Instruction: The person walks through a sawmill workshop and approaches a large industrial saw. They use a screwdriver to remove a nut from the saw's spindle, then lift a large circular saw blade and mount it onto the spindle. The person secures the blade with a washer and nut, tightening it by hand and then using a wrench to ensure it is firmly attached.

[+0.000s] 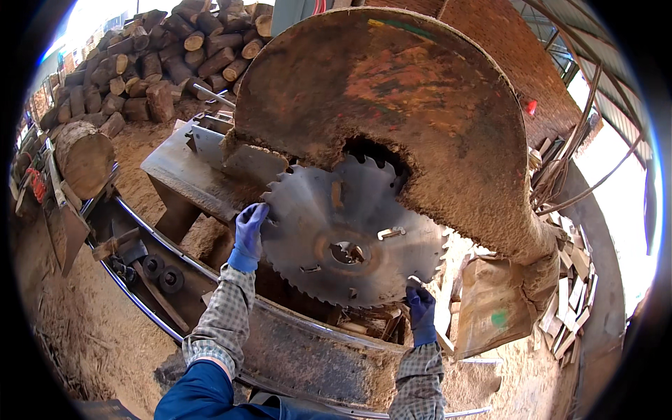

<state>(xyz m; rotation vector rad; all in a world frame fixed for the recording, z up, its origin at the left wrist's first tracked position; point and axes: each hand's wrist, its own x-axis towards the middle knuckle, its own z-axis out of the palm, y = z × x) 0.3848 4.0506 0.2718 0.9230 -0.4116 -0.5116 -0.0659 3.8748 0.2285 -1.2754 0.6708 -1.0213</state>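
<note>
In the head view, the person grips a large circular saw blade [350, 241] at two edges: the left hand [248, 234], in a blue glove, closes its fingers over the toothed rim at the blade's upper left, and the right hand [420, 308], also gloved, pinches the rim at the lower right. The blade sits tilted, its centre hole off any shaft, half under the rusty curved guard [392, 98] above both hands. By the look of it, the step in hand is seating or lifting the blade; the next move likely calls for steady, even support away from the teeth. Just right of the right hand stands a brown panel with a small green mark [498, 318]; farther up, a small red tag [531, 106] shows beside the guard. Behind the left hand, stacked logs [150, 63].
</note>
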